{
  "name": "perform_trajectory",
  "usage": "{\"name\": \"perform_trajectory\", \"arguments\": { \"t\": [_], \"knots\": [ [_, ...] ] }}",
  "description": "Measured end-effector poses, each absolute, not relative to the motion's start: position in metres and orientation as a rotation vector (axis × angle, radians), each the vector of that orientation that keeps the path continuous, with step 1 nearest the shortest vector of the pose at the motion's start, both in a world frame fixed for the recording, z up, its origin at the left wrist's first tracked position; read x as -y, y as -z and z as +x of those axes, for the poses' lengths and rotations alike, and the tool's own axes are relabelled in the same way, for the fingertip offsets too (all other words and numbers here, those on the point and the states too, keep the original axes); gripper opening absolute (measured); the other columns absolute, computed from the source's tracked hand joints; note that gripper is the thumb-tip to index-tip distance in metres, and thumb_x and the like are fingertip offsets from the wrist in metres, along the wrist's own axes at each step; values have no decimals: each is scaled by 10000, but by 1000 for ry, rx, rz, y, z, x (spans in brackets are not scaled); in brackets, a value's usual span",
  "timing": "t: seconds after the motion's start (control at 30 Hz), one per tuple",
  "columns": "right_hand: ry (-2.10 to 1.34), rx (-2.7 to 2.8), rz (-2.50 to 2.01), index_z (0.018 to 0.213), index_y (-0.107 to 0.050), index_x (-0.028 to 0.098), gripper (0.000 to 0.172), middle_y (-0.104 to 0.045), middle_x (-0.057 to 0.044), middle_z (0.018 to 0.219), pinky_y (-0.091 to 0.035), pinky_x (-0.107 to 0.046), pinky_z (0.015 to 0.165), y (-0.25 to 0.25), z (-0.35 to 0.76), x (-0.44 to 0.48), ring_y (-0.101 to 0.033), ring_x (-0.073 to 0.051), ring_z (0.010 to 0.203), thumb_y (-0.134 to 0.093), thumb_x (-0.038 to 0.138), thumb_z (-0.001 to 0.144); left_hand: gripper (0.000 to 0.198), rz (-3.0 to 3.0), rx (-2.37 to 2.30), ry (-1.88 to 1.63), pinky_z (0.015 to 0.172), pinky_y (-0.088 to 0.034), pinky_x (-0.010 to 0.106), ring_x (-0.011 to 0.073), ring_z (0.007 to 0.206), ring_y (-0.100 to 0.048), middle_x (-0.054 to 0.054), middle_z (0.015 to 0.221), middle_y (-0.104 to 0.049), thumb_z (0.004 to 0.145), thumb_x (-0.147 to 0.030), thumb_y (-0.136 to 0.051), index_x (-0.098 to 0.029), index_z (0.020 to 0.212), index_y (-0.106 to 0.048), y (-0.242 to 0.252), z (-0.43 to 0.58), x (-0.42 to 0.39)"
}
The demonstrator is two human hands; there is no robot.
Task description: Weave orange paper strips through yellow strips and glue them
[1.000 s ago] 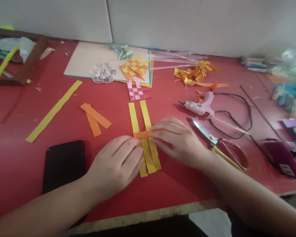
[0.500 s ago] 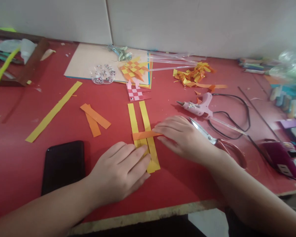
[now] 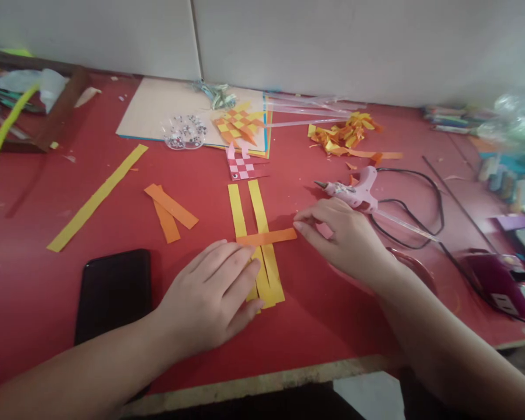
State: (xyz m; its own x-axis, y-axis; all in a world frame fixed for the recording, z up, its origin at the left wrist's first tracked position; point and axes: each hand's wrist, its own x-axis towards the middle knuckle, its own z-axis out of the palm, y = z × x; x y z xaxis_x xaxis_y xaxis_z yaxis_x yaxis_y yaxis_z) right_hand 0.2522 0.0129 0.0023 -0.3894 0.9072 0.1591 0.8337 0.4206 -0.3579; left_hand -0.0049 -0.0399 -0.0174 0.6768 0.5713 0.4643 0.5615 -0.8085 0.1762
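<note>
Held the left hand (image 3: 214, 286) palm down over the lower left of the yellow strips (image 3: 272, 268), fingers fairly close together and slightly bent, resting on the paper rather than gripping. Held the right hand (image 3: 343, 236) to the right of the yellow strips, thumb and forefinger nearly meeting at the free end of the orange cross strip (image 3: 271, 237); could not tell whether pinching that end or only poised just beside it. Had the orange cross strip lying flat over the two outer yellow strips, about midway along their length, right end reaching out past them. Saw a middle yellow strip (image 3: 266, 294) below that crossing but no upper length beyond it; perhaps folded back, with any fold hidden.

Judged the step in hand as setting the orange cross strip square over the yellow strips. Judged the next move to call for steady pressure from the left palm, a light nudge at the orange end and, if indeed folded, raising the middle yellow strip over the orange.

Had two short orange strips (image 3: 175, 211) crossed left of the yellow strips, a black phone (image 3: 112, 291) left of their lower half, a checkered pink fish (image 3: 241, 166) just beyond their upper ends, and a pink glue gun (image 3: 365, 192) off to their right.
</note>
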Motion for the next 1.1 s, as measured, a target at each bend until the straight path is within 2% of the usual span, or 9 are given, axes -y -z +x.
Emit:
{"name": "perform_trajectory", "arguments": {
  "t": [0.2, 0.33, 0.47, 0.57, 0.67, 0.73, 0.8, 0.93, 1.1],
  "knots": [
    [-233, 2269, -1694, 772, -672, 192, 249, -586, -94, 962, -446, -493, 940, 7, 250, -10, -536, -282, 1019, -573, 385, 895, 472, 2834, -892, -648, 1111, -320, 462, 284, 1170, -569, 79, 1276, -652, 943, -487, -489, -134, 1214, -644, 21, -4, 44],
    [-213, 2288, -1714, 765, -688, 192, 293, -562, -102, 994, -442, -513, 949, 11, 246, -7, -501, -286, 1033, -536, 392, 917, 545, 2815, -840, -615, 1165, -226, 430, 260, 1283, -501, 60, 1377, -581, 971, -547, -396, -166, 1316, -576, 25, -5, 44],
    [-206, 2280, -1725, 736, -680, 193, 306, -559, -101, 971, -451, -516, 923, 14, 243, -6, -501, -277, 984, -529, 386, 919, 694, 2840, -717, -498, 1166, -223, 452, 272, 1377, -401, 82, 1476, -469, 946, -659, -296, -172, 1407, -478, 26, -6, 43],
    [-177, 2263, -1716, 710, -651, 199, 281, -553, -94, 943, -441, -522, 923, 15, 243, -6, -501, -281, 978, -563, 388, 898, 796, 2851, -640, -478, 1145, -280, 466, 291, 1394, -373, 112, 1501, -427, 904, -727, -283, -148, 1427, -444, 24, -6, 43],
    [-113, 2226, -1641, 736, -617, 200, 210, -544, -90, 945, -415, -526, 936, 11, 242, -6, -497, -290, 1002, -622, 370, 860, 576, 2879, -736, -659, 1041, -420, 468, 315, 1270, -512, 160, 1386, -553, 943, -527, -470, -85, 1301, -560, 19, -6, 42],
    [-162, 2284, -1479, 790, -616, 194, 159, -564, -86, 966, -420, -486, 915, 5, 241, -6, -517, -264, 983, -640, 337, 856, 334, 2877, -885, -824, 915, -511, 451, 310, 1089, -620, 167, 1196, -674, 899, -289, -597, -59, 1136, -645, 17, -7, 41],
    [-286, 2419, -1230, 849, -638, 190, 116, -615, -71, 967, -433, -417, 867, -1, 239, -5, -549, -219, 933, -637, 303, 876, 181, 2856, -985, -907, 799, -558, 430, 286, 925, -659, 141, 1014, -720, 849, -183, -643, -69, 984, -679, 16, -7, 41],
    [-398, 2601, -865, 876, -677, 188, 107, -718, -16, 896, -417, -355, 807, -6, 236, -2, -587, -175, 878, -606, 254, 921, 132, 2859, -934, -896, 698, -589, 400, 254, 794, -662, 106, 863, -712, 860, -213, -645, -87, 859, -683, 15, -6, 43],
    [-346, 2621, -791, 865, -720, 197, 136, -747, -1, 942, -398, -344, 789, -2, 233, 0, -554, -171, 888, -606, 244, 924, 181, 2858, -913, -911, 710, -605, 406, 262, 802, -674, 122, 887, -717, 876, -231, -627, -64, 871, -695, 15, -2, 45]
  ]
}}
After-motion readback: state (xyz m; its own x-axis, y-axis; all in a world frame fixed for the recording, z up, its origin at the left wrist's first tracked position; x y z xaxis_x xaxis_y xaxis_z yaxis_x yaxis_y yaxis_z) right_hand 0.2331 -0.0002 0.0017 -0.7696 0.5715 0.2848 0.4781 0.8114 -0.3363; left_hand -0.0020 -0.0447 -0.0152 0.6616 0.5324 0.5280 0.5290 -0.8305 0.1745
